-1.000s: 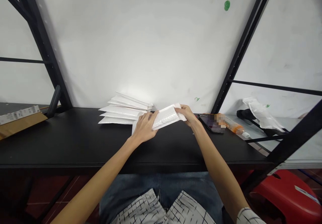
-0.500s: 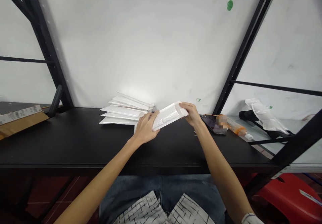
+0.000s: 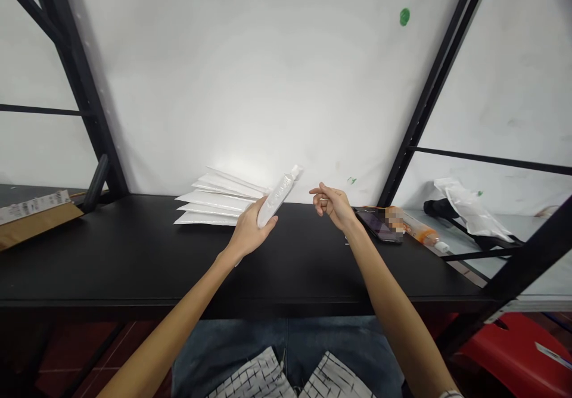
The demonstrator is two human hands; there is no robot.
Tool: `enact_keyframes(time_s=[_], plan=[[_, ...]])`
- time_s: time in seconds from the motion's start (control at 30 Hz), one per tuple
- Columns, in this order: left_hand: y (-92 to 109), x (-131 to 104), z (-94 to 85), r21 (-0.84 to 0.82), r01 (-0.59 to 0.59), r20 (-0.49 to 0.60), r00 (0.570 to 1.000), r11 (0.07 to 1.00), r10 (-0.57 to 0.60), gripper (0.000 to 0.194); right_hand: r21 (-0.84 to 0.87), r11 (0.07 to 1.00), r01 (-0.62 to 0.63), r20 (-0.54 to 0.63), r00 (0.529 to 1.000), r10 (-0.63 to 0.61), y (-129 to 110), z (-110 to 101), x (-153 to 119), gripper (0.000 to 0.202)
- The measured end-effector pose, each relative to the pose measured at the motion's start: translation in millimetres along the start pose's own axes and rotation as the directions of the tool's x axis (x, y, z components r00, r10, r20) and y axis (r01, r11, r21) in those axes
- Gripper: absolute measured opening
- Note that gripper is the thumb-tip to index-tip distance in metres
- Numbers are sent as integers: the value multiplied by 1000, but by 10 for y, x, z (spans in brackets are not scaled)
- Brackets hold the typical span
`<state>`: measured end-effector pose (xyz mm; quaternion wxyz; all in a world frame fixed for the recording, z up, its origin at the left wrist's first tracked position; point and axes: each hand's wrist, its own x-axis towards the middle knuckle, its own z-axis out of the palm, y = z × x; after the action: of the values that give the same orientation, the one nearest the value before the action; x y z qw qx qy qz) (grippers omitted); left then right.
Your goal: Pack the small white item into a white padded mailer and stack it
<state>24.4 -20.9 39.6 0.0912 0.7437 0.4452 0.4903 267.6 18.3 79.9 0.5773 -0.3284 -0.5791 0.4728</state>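
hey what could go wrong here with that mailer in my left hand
1. The left hand holds the mailer by its lower end only, tilted up on edge; the right hand is off it. A one-handed grip could let it slip or flop.
2. The stack of mailers is fanned unevenly right beside that hand; a careless swing might scatter it.
3. The phone lies close to the right wrist and could get knocked.

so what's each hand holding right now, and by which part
The left hand holds a white padded envelope by its lower end. The right hand holds nothing.
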Motion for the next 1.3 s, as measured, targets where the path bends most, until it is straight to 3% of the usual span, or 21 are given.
enact_keyframes(time_s=[0.17, 0.27, 0.37, 0.53, 0.7, 0.83, 1.03, 1.17, 1.3], plan=[[90, -7, -81, 153, -36, 118, 993, 988, 17, 37, -16, 1000, 14, -20, 1000, -15, -13, 1, -14, 49], [86, 88, -132, 241, -176, 66, 984, 954, 164, 33, -12, 1000, 20, -22, 1000, -20, -19, -15, -10, 48], [72, 292, -249, 379, -266, 31, 961, 886, 275, 37, -18, 1000, 20, -25, 999, -21, -27, -26, -10, 49], [-3, 747, -580, 581, -264, 39, 954, 770, 297, 43, -29, 999, 20, -30, 999, -21, -34, -37, -24, 49], [-341, 924, -763, 653, -283, 91, 950, 702, 299, 43, -50, 999, 21, -38, 999, -23, -24, -51, -32, 49], [-737, 826, -761, 680, -303, 150, 949, 668, 278, 44, -61, 998, 22, -30, 999, -24, -5, -58, -30, 48], [-1265, 633, -678, 727, -240, 170, 971, 644, 170, 41, -114, 993, 6, -28, 1000, -9, 54, -66, -6, 51], [-1437, 522, -621, 739, -237, 212, 970, 630, 117, 39, -158, 987, -11, -31, 1000, 6, 90, -88, 11, 51], [-1455, 492, -612, 754, -252, 209, 967, 607, 143, 53, -193, 981, -17, -38, 999, 10, 103, -107, 20, 52]])
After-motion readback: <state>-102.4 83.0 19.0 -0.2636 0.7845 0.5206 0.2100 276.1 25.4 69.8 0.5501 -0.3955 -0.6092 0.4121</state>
